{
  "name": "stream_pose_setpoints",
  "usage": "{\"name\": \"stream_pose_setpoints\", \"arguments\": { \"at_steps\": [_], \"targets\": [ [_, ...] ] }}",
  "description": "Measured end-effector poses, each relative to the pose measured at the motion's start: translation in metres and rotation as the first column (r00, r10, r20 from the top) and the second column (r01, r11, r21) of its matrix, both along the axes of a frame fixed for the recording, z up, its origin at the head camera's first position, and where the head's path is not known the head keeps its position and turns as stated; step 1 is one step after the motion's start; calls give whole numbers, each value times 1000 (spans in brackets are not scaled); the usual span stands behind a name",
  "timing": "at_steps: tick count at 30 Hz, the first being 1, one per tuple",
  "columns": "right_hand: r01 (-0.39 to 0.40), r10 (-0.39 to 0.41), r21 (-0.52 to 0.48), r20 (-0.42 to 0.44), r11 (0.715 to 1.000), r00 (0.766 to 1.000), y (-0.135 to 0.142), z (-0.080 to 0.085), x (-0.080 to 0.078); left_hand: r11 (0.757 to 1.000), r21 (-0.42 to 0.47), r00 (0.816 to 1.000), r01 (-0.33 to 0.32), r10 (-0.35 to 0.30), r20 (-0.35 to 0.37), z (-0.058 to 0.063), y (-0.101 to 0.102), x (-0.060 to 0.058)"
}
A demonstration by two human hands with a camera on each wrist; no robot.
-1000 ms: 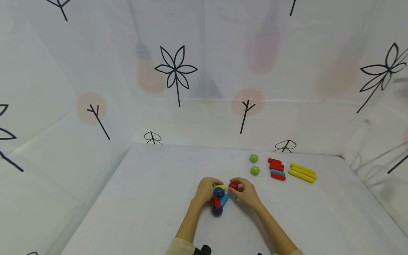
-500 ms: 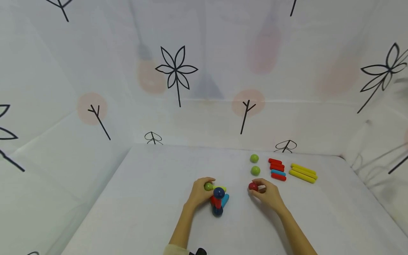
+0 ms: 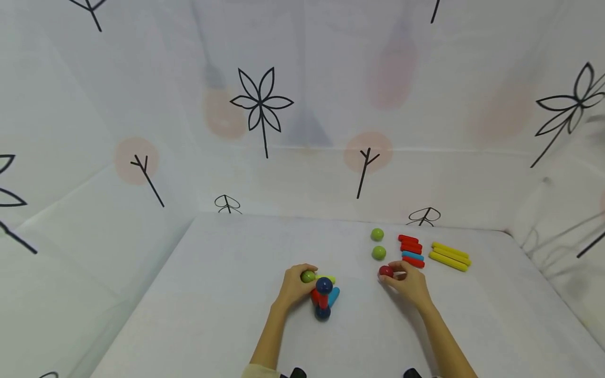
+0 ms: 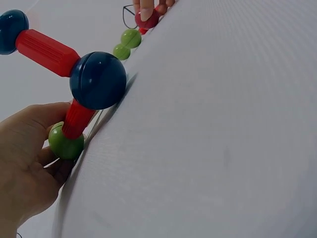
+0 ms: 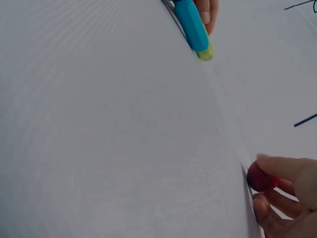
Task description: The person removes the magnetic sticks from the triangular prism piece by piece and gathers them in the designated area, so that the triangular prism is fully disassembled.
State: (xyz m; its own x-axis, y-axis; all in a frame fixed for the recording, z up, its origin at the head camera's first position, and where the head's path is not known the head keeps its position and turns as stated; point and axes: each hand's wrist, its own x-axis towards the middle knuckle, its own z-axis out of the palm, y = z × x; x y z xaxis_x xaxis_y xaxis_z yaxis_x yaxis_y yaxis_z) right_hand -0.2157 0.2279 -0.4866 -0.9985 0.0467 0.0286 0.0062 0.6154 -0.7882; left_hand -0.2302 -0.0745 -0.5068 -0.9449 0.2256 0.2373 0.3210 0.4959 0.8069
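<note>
My left hand (image 3: 293,286) grips a green ball (image 4: 66,141) at the corner of a small built frame. From that ball a red rod (image 4: 79,119) runs to a dark blue ball (image 4: 98,80), and another red rod joins a second dark blue ball (image 4: 12,32). A light blue rod (image 3: 333,297) and a yellow rod (image 3: 326,279) also stick out of the frame in the head view. Over to the right, my right hand (image 3: 411,286) pinches a red ball (image 3: 385,271) between thumb and fingers, close over the table and apart from the frame.
Two green balls (image 3: 378,253) lie behind the right hand. Beside them is a row of short red rods (image 3: 410,247) with a blue rod (image 3: 413,255) among them. Several long yellow rods (image 3: 448,261) lie farther right. A patterned cloth wall (image 3: 302,178) closes off the table's back.
My right hand has carried the red ball rightward, away from the frame. My left hand has shifted slightly left, so the green ball in its grip now shows.
</note>
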Motion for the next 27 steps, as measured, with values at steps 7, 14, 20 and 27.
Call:
{"name": "stream_pose_setpoints", "arguments": {
  "at_steps": [7,14,20,27],
  "targets": [
    [31,-31,-26,5,999,1000,-4,-2,-7,1000,31,1000,-7,7,17,0,0,1],
    [46,-46,-34,-7,998,999,-5,-4,-13,999,51,999,-14,12,30,-1,0,1],
    [49,-50,-52,-5,997,999,-8,-4,-14,998,57,999,-18,15,45,-2,0,1],
    [38,-35,-80,41,996,999,-9,-1,-6,998,67,999,-19,15,49,-1,0,1]
  ]
}}
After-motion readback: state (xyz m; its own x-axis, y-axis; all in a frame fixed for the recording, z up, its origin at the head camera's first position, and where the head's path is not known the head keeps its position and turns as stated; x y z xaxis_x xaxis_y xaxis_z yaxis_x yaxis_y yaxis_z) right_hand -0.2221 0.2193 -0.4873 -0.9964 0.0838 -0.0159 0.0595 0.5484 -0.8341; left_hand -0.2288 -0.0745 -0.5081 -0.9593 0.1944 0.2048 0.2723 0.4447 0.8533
